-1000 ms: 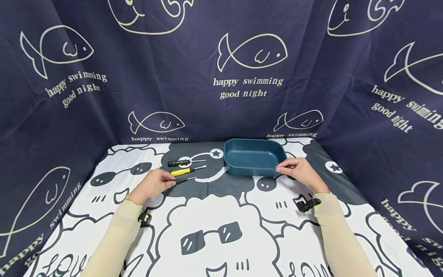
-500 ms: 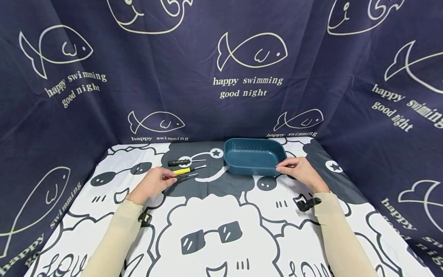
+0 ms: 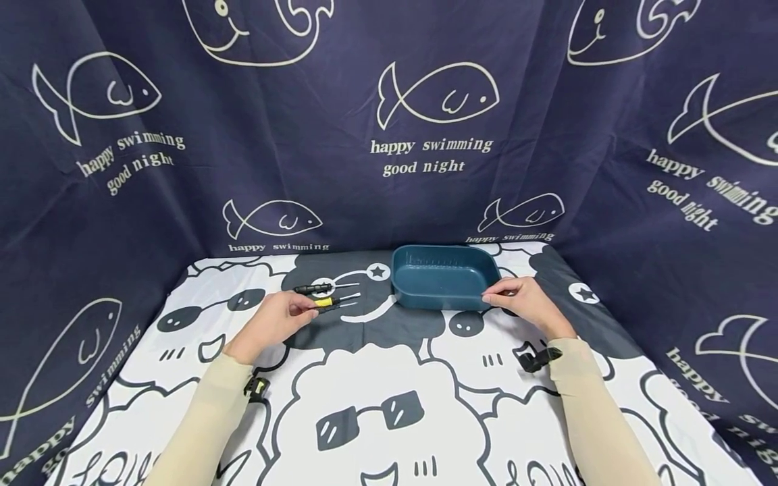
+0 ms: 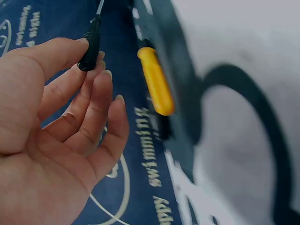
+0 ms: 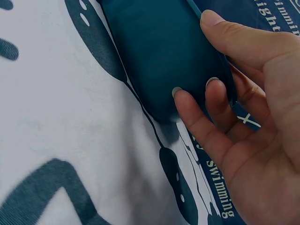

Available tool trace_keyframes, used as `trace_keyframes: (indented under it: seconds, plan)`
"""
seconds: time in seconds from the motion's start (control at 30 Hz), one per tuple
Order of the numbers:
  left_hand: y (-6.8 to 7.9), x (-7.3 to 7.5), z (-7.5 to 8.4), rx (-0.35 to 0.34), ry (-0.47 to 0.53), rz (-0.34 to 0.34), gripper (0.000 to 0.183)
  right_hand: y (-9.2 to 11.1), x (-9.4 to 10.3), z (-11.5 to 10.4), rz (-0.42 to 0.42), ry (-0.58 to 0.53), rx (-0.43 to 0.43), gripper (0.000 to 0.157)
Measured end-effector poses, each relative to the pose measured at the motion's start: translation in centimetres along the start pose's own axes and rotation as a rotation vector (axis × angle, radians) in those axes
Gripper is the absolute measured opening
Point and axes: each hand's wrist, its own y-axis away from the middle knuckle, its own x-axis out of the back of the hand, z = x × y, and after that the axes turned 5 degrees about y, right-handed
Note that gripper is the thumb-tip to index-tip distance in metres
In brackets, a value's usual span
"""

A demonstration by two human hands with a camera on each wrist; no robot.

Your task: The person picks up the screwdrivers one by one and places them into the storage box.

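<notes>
My left hand [image 3: 276,322] pinches a small black-handled screwdriver [image 4: 92,47] by its handle end, between thumb and fingertips, its metal shaft pointing away. Right beside it in the head view is a yellow-handled screwdriver [image 3: 325,302], partly hidden by the fingers; its yellow handle [image 4: 155,82] shows fully in the left wrist view. Behind these lies another black-handled screwdriver [image 3: 313,289], its shaft to the right. With my right hand [image 3: 524,302] I grip the rim of a dark teal plastic bin [image 3: 446,300] at its near right corner, thumb over the edge and fingers against the outside wall.
The table is covered by a black-and-white cartoon cloth [image 3: 377,368]. A navy curtain [image 3: 346,169] with fish drawings closes in the back and both sides. The bin stands near the back edge, right of the screwdrivers.
My left hand has shifted slightly right and up from the cloth with the held screwdriver, which now overlaps the yellow one in the head view. The right hand stays on the bin.
</notes>
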Motion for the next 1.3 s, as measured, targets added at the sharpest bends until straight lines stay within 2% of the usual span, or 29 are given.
trace_keyframes:
  seconds: [0.2,0.4,0.67,0.9,1.3]
  plan:
    - [-0.4,0.2,1.9,-0.071,-0.001,0.014,0.015,-0.8,-0.6,2.3,-0.006,-0.013,-0.024,0.019]
    - [-1.1,0.2,3.9,-0.113,0.008,0.036,0.017,-1.6,-0.9,4.3,0.009,-0.008,-0.023,0.023]
    - [-2.2,-0.6,5.4,-0.151,0.029,0.039,0.015,-1.6,-1.0,4.8,0.022,-0.005,-0.007,0.025]
    - [-3.3,-1.3,6.7,-0.177,0.056,0.082,0.012,-1.5,-1.0,4.8,0.023,-0.005,-0.008,0.025]
    - [-5.3,-3.3,9.0,-0.144,0.099,0.127,0.014,-1.4,-1.0,4.5,0.015,-0.011,0.001,0.023]
